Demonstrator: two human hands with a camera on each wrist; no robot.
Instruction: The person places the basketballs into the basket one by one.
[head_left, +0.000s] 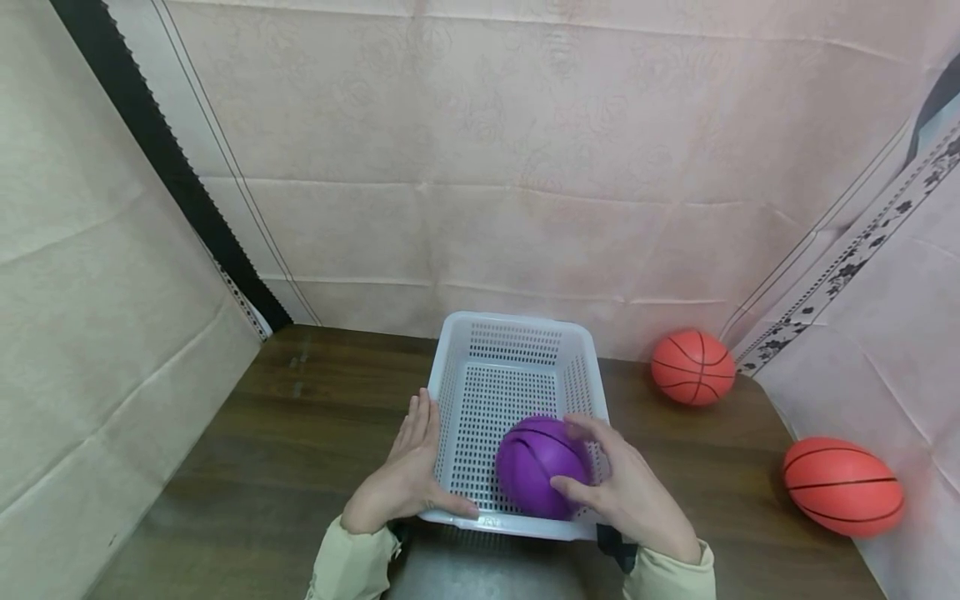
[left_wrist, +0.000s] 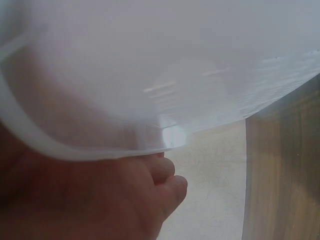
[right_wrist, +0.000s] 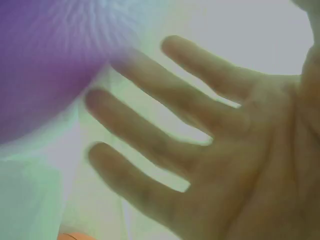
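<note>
A purple ball (head_left: 542, 467) with dark seam lines sits in the near right part of a white plastic basket (head_left: 517, 325) with slotted walls and floor. My right hand (head_left: 626, 483) reaches over the basket's right rim, thumb and index finger at the ball's right side. In the right wrist view its fingers (right_wrist: 145, 120) are spread and nearly straight beside the purple ball (right_wrist: 45, 65). Against the basket's left outer wall lies my left hand (head_left: 408, 467), fingers extended and thumb over the near left corner. The left wrist view shows the left hand (left_wrist: 100, 195) just below the basket's rim (left_wrist: 75, 154).
Two orange-red balls with black lines stand on the brown wooden table (head_left: 247, 467) at the right: a far ball (head_left: 693, 367) by the back cloth (head_left: 562, 167) and a nearer ball (head_left: 843, 487) by the right edge. Pale cloth hangs on the left, back and right.
</note>
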